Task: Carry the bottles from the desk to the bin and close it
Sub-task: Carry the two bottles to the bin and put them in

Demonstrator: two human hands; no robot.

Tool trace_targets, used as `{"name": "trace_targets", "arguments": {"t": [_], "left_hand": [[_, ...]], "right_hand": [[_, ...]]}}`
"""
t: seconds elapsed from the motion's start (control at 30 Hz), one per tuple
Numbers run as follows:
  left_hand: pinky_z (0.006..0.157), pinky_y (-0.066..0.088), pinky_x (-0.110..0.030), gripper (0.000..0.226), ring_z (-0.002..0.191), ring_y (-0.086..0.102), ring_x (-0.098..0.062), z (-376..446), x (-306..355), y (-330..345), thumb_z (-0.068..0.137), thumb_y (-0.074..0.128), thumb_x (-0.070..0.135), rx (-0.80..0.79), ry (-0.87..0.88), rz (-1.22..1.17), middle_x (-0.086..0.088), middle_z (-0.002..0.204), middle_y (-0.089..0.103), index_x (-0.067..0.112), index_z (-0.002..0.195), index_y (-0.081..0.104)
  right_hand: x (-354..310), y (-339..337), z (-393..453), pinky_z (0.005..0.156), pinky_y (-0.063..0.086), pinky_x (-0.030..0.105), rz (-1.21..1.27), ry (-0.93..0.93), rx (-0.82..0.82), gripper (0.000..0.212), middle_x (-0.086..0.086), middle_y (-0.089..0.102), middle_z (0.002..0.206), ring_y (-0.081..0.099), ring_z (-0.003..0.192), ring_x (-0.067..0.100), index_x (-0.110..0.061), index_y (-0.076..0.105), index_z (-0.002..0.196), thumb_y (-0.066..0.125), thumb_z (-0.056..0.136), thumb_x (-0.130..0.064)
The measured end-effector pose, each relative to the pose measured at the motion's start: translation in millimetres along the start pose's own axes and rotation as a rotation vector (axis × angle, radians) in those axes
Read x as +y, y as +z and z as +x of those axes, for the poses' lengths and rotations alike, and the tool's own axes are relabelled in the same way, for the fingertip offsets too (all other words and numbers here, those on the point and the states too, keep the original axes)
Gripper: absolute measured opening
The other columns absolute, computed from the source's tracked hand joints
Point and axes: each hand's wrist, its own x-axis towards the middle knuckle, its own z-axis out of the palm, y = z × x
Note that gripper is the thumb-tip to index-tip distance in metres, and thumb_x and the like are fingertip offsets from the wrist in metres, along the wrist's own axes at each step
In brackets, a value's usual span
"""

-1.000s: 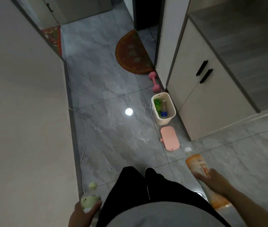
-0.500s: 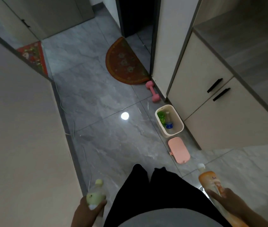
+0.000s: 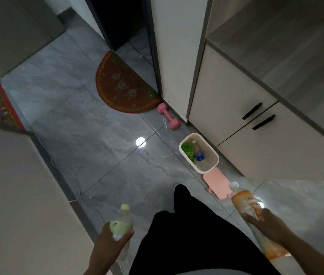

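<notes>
Grey marbled floor tiles [image 3: 89, 135], glossy, with a round lamp reflection left of the bin [image 3: 198, 153]. Bin: cream, rounded-rectangular, open-topped, standing on the floor just beside a pale cabinet [image 3: 242, 139] with two black bar handles. Inside the bin: a clear bottle with a blue label [image 3: 199, 154] and something green, possibly another bottle; too small to tell. Pink lid [image 3: 217, 182]: lying flat on the floor, touching or just beside the bin's near end. Pink dumbbell [image 3: 168, 118]: beyond the bin, by the cabinet corner. Red half-round mat [image 3: 123, 86]: farther beyond, at a dark doorway. Left hand [image 3: 111, 247]: fingers curled round a clear bottle with pale green cap and label [image 3: 122, 223], held near the left of the bin, well apart from it. Right hand [image 3: 266, 225]: gripping a long orange-labelled bottle with a white cap [image 3: 246, 205], cap pointing toward the lid. Lettering on the orange label is blurred, unreadable. Black trousers [image 3: 187, 231] between the two hands.
</notes>
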Motion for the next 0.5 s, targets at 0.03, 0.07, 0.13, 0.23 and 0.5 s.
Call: {"name": "trace_targets", "arguments": {"t": [0.03, 0.07, 0.13, 0.23, 0.5], "left_hand": [[0.072, 0.048, -0.035, 0.071, 0.090, 0.063, -0.021, 7.5, 4.9, -3.3, 0.053, 0.078, 0.060, -0.025, -0.004, 0.010, -0.003, 0.100, 0.066, 0.015, 0.104, 0.058], [0.073, 0.049, -0.036, 0.072, 0.089, 0.064, -0.021, 15.0, 8.4, -6.2, 0.053, 0.078, 0.060, -0.044, 0.002, 0.019, -0.005, 0.100, 0.067, 0.013, 0.103, 0.058], [0.067, 0.046, -0.031, 0.071, 0.090, 0.062, -0.020, 26.3, 16.4, -16.1, 0.056, 0.078, 0.058, -0.046, -0.012, 0.041, -0.004, 0.103, 0.065, 0.013, 0.106, 0.056], [0.065, 0.041, -0.030, 0.072, 0.092, 0.060, -0.022, 42.1, 33.3, -33.3, 0.058, 0.078, 0.056, -0.053, -0.022, 0.087, -0.004, 0.105, 0.063, 0.014, 0.111, 0.053], [0.079, 0.039, -0.029, 0.080, 0.093, 0.052, -0.020, 120.3, 108.1, -86.7, 0.057, 0.081, 0.046, -0.251, 0.058, 0.202, -0.001, 0.103, 0.052, 0.013, 0.121, 0.045]], "right_hand": [[-19.5, -2.5, 4.1, 0.071, 0.037, 0.030, 0.054, -0.041, -0.010, 0.063, 0.017, 0.063, 0.114, 0.059, 0.089, 0.029, -0.002, 0.051, 0.121, 0.060, 0.082, -0.050], [-44.0, -9.2, 10.5, 0.071, 0.037, 0.030, 0.086, -0.025, -0.004, 0.063, 0.016, 0.062, 0.115, 0.057, 0.087, 0.027, -0.003, 0.050, 0.122, 0.060, 0.081, -0.051], [-60.3, -14.1, 18.1, 0.072, 0.037, 0.030, 0.095, -0.051, 0.008, 0.065, 0.015, 0.061, 0.118, 0.057, 0.091, 0.028, -0.005, 0.047, 0.123, 0.059, 0.081, -0.054], [-69.8, -9.5, 24.0, 0.073, 0.040, 0.030, 0.085, -0.006, -0.021, 0.067, 0.014, 0.062, 0.117, 0.056, 0.087, 0.026, -0.009, 0.046, 0.121, 0.058, 0.078, -0.059], [-107.0, 31.2, 16.2, 0.066, 0.037, 0.031, 0.280, 0.181, 0.035, 0.055, 0.007, 0.057, 0.093, 0.050, 0.077, 0.024, -0.010, 0.049, 0.108, 0.064, 0.077, -0.053]]}}
